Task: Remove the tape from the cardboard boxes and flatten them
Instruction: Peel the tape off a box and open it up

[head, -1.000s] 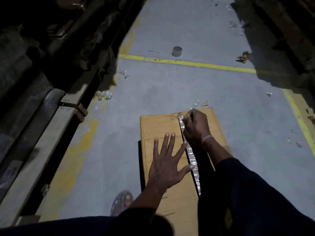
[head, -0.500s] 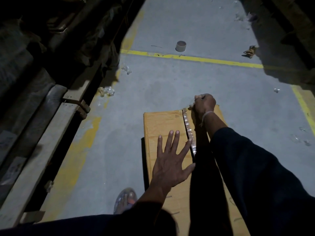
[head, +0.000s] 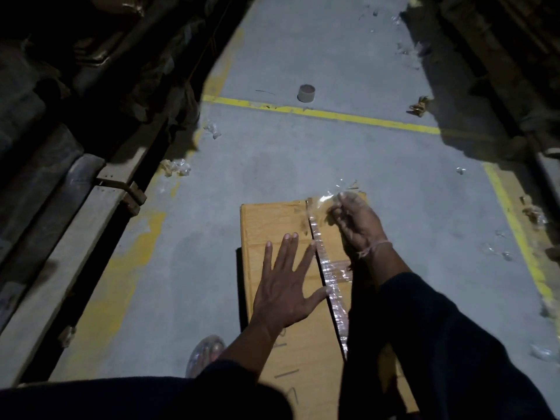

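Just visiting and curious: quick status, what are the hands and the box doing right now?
Left hand flat on cardboard box, fingers spread. Right hand pinching clear tape at far end, blurred. Seam partly taped. Nothing blocking.

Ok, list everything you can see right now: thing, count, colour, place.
cardboard box: one, tan, flat on the floor under both hands.
tape strip: one, clear, along the box's centre seam; far end lifted off.
cardboard tube: one, grey-brown, upright beyond the yellow line.
yellow lines: one across the floor, one along the right side.
tape scraps: several, clear, scattered over the grey floor.
brown crumpled scrap: one, far right by the shadow.
wooden beam: one, pale, along the left.
foot: one, near the box's left edge.
left hand: fingers spread, pressing flat on the box.
right hand: blurred, pinching the tape's lifted end.
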The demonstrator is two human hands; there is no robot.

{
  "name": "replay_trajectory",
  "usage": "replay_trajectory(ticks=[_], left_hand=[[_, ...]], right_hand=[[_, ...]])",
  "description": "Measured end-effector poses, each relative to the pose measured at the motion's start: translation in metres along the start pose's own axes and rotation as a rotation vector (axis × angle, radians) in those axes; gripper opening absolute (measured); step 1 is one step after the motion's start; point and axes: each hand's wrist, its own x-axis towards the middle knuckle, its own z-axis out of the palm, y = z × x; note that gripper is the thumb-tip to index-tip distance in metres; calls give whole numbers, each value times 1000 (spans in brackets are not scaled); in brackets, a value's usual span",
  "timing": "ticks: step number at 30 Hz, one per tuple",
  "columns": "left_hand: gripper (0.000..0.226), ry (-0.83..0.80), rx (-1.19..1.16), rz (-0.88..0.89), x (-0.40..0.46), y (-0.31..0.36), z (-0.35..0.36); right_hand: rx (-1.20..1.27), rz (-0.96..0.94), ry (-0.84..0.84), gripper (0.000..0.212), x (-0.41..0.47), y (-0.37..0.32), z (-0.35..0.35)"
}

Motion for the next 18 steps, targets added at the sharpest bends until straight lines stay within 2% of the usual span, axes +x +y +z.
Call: replay_trajectory(ticks=[3, 5, 7, 10, 13, 18], left_hand=[[88, 55, -434, -207, 2, 2, -10], [75, 169, -753, -344, 4, 4, -20], [60, 278, -972, -440, 8, 6, -29], [44, 264, -1228, -529, 12, 4, -36], [33, 184, -1369, -557, 11, 7, -39], [24, 65, -1394, -673, 9, 18, -52]], right_hand=[[-65, 22, 13, 12, -31, 13, -4], [-93, 35, -18, 7, -49, 20, -8], [-124, 39, -18, 6, -65, 25, -10], [-132, 33, 21, 8, -86, 29, -5], [-167, 5, 60, 11, -104, 36, 5], [-341, -91, 111, 5, -136, 42, 30]])
